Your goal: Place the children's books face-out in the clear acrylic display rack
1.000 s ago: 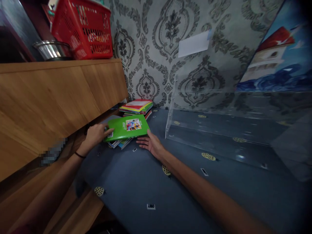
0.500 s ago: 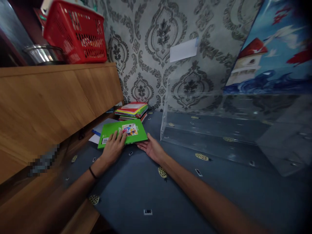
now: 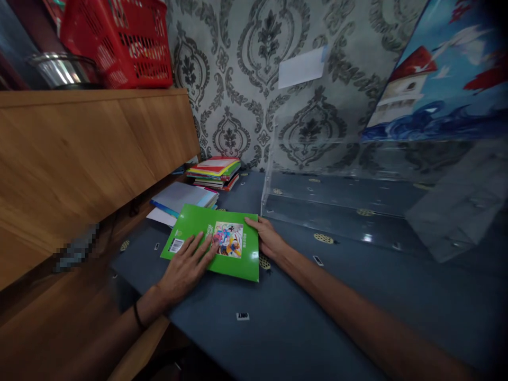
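Blue patterned cloth (image 3: 278,328) covers the whole table I'm working over, little dotted ovals and tiny labels scattered across it. Nearest to me, my left hand (image 3: 186,267) lies flat on the green book (image 3: 216,241), fingers spread apart and pressing down on the cover, not gripping anything. The book sits flat on the cloth just left of centre, its picture patch right at my fingertips and a barcode sticker by its left edge. At about 3 o'clock from the book, my right hand (image 3: 270,238) touches its right edge, fingers loosely together against the side; I can't tell if the thumb is hooked under it.

Further back, at roughly 11 o'clock from the book, there's a low pile of pale blue books (image 3: 182,197) almost touching its far corner. Beyond that, at 12 o'clock, a taller stack of colourful books (image 3: 216,172) sits right up by the wall. At 2 o'clock a clear acrylic rack (image 3: 357,206) stands well apart from the stacks.

Off at 9 o'clock runs a wooden cabinet (image 3: 87,153), with a red basket (image 3: 119,42) and a steel bowl (image 3: 63,69) on top. Grey damask wallpaper (image 3: 257,79) is at the very back, plus a painted picture (image 3: 436,79) leaning at 1 o'clock.
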A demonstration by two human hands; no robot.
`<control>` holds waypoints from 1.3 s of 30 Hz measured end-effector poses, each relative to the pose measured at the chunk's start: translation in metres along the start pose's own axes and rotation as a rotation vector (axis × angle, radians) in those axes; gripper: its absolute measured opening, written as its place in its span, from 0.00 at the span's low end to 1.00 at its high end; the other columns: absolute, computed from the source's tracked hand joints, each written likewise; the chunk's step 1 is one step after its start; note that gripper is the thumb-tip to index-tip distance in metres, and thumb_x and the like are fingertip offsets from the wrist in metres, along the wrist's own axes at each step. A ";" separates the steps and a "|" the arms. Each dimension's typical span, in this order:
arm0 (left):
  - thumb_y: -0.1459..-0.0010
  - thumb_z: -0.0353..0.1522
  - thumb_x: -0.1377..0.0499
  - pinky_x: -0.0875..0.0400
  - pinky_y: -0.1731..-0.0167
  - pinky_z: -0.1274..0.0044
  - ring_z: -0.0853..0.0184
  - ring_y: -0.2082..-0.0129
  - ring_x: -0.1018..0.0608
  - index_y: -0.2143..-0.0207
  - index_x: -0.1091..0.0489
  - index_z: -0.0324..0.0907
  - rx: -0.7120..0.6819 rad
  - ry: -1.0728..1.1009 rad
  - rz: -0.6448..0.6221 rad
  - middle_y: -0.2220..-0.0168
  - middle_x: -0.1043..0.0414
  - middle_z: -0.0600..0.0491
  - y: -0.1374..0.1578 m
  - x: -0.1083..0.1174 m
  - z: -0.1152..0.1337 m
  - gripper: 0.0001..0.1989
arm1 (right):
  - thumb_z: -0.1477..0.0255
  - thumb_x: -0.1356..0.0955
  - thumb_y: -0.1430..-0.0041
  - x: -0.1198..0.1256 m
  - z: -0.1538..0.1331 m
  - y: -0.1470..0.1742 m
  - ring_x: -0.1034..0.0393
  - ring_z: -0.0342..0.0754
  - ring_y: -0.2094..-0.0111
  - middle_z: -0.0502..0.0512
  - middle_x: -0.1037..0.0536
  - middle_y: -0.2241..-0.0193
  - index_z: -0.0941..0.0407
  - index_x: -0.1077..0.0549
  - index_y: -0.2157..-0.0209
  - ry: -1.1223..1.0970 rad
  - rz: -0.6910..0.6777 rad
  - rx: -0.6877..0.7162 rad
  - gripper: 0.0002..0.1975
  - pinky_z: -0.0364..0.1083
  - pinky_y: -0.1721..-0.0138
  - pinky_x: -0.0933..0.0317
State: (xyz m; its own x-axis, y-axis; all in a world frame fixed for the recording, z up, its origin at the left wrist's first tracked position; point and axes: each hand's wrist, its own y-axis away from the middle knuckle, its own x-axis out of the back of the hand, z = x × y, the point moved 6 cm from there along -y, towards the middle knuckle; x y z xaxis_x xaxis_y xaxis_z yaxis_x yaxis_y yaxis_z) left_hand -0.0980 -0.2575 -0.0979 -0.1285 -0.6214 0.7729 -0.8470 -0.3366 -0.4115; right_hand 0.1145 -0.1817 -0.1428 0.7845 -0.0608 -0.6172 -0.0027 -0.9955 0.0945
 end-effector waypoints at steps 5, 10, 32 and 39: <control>0.31 0.26 0.50 0.36 0.36 0.63 0.56 0.31 0.38 0.29 0.49 0.41 -0.034 0.128 -0.048 0.32 0.38 0.46 0.000 0.010 0.023 0.29 | 0.74 0.22 0.53 0.024 -0.008 0.043 0.20 0.51 0.71 0.55 0.16 0.72 0.57 0.23 0.69 0.098 0.094 -0.045 0.10 0.48 0.64 0.23; 0.32 0.28 0.48 0.32 0.38 0.64 0.56 0.32 0.36 0.28 0.53 0.42 -0.080 0.278 -0.163 0.31 0.41 0.49 -0.004 0.014 0.047 0.32 | 0.65 0.21 0.56 0.038 -0.022 0.082 0.21 0.52 0.70 0.55 0.17 0.73 0.56 0.24 0.70 0.264 0.142 -0.004 0.15 0.47 0.67 0.26; 0.30 0.50 0.57 0.55 0.29 0.62 0.61 0.26 0.53 0.27 0.66 0.47 -0.287 0.718 -0.418 0.26 0.58 0.49 -0.068 -0.012 0.045 0.36 | 0.54 0.23 0.54 0.075 -0.056 0.156 0.25 0.49 0.71 0.52 0.19 0.71 0.55 0.24 0.62 0.589 0.203 0.078 0.23 0.46 0.69 0.31; 0.29 0.51 0.58 0.55 0.30 0.59 0.59 0.26 0.54 0.27 0.58 0.46 -0.224 0.731 -0.456 0.26 0.58 0.48 -0.114 -0.053 0.026 0.35 | 0.55 0.24 0.51 0.075 -0.057 0.157 0.24 0.50 0.71 0.53 0.19 0.69 0.55 0.24 0.61 0.594 0.189 0.054 0.22 0.47 0.69 0.29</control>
State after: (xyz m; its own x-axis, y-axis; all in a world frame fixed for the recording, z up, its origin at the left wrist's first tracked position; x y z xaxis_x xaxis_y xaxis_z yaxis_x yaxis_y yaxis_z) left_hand 0.0187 -0.2042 -0.1042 0.0140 0.1722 0.9850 -0.9674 -0.2467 0.0568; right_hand 0.2087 -0.3387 -0.1296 0.9782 -0.2007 -0.0524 -0.1941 -0.9747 0.1107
